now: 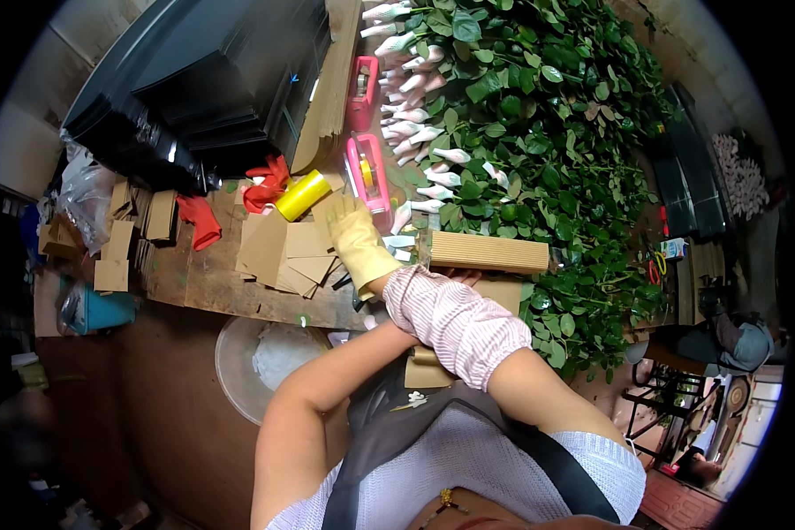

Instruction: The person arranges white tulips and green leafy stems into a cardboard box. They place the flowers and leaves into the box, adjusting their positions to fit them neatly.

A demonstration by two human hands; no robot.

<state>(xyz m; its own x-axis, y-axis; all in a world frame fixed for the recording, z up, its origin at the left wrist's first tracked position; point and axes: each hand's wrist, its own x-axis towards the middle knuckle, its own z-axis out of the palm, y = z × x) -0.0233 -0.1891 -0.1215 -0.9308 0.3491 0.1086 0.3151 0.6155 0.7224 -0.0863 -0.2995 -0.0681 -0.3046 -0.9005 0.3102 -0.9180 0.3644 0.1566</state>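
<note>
My right hand (pixel 349 230), in a yellow rubber glove below a striped sleeve, stretches left across the bench with its fingers extended and apart, at the pink tape dispenser (pixel 362 150) and beside a yellow tape roll (pixel 302 195). Flat cardboard pieces (pixel 265 243) lie next to it. My bare left forearm crosses beneath the right; my left hand (pixel 459 277) is mostly hidden, only some fingers showing below a corrugated cardboard bundle (pixel 488 250) that rests against leafy stems (pixel 539 106) with flower heads in white netting (pixel 424 132).
Black sheet stacks (pixel 212 79), red cloths (pixel 199 221) and small cardboard stacks (pixel 115 261) occupy the bench's left. Below its edge stand a clear tub (pixel 247 362) and blue bucket (pixel 106 309). Scissors (pixel 657 263) lie at right, near another person (pixel 742 344).
</note>
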